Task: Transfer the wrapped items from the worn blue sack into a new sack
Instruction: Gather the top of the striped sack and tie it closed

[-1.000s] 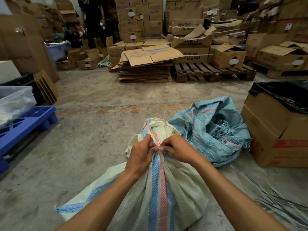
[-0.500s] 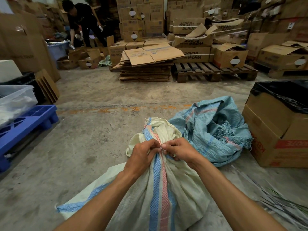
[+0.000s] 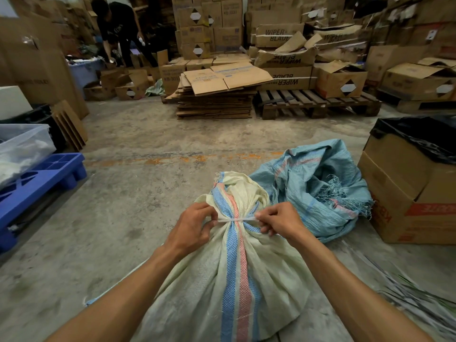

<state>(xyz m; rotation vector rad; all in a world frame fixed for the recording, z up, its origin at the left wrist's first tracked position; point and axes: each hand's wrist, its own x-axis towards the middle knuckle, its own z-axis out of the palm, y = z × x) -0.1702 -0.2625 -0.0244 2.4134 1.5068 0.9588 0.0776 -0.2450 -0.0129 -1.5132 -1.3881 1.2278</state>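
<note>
A full cream woven sack (image 3: 229, 275) with a blue and red stripe lies on the concrete floor in front of me, its neck gathered. A thin white tie string (image 3: 234, 220) runs taut across the neck. My left hand (image 3: 195, 227) pinches the string's left end and my right hand (image 3: 278, 222) pinches its right end, one on each side of the neck. The worn blue sack (image 3: 318, 191) lies crumpled and frayed just behind and to the right. No wrapped items are visible.
A cardboard box lined with black plastic (image 3: 407, 191) stands at the right. A blue plastic pallet (image 3: 37, 186) with a clear bin sits at the left. Flattened cardboard (image 3: 217, 95), a wooden pallet (image 3: 318, 102) and stacked boxes fill the back, where a person (image 3: 118, 28) bends over.
My hands have moved apart from the middle of the neck, drawing the white string taut to both sides. The person at the back has bent down further.
</note>
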